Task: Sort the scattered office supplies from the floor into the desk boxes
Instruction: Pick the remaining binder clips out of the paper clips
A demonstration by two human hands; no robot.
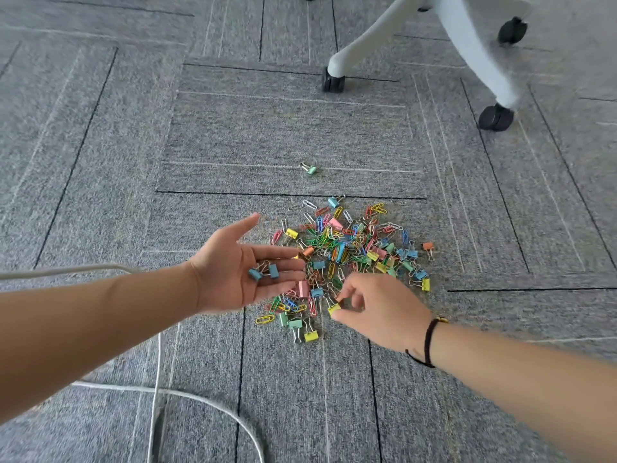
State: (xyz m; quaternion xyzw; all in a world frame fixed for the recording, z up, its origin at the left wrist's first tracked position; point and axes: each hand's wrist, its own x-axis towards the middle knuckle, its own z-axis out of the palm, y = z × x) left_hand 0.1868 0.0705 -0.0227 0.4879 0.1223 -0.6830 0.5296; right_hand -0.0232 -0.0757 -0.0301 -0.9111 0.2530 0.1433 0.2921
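Observation:
A pile of coloured paper clips and binder clips lies on the grey carpet. My left hand is held palm up at the pile's left edge, fingers straight, with two blue binder clips lying on the fingers. My right hand is at the pile's near edge and pinches a yellow binder clip between thumb and forefinger. One green binder clip lies alone beyond the pile. No desk boxes are in view.
A white office chair base with black castors stands at the back right. A white cable loops over the carpet at the near left, under my left forearm.

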